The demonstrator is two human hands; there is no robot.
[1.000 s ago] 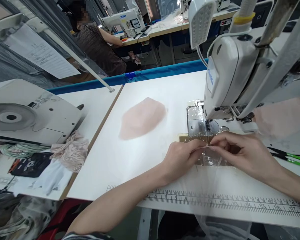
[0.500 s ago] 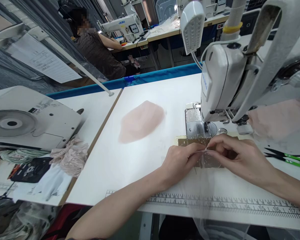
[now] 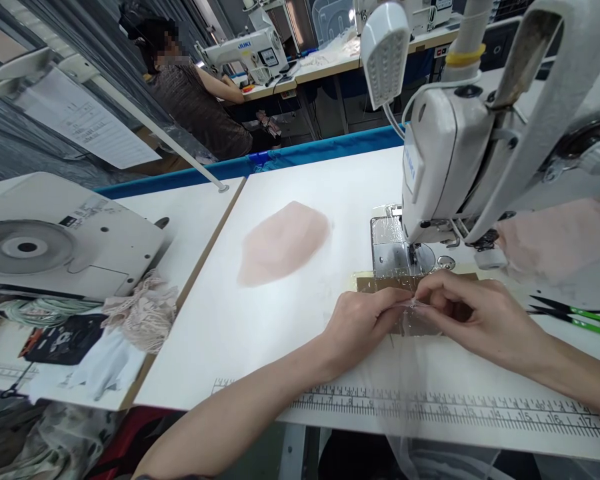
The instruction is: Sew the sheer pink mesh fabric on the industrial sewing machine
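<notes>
White table below a white sewing machine: my left hand and right hand, fingers closed, pinch a sheer, apparently transparent fabric piece lying just before the machine.

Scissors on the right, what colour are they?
The scissors have green handles and dark blades; head view shows them best.

Sewing machine walls off beyond right hand; table leftward open (pink fabric flat); scissors rightward.

Two hands, one ruler, one scissors pair.
</notes>
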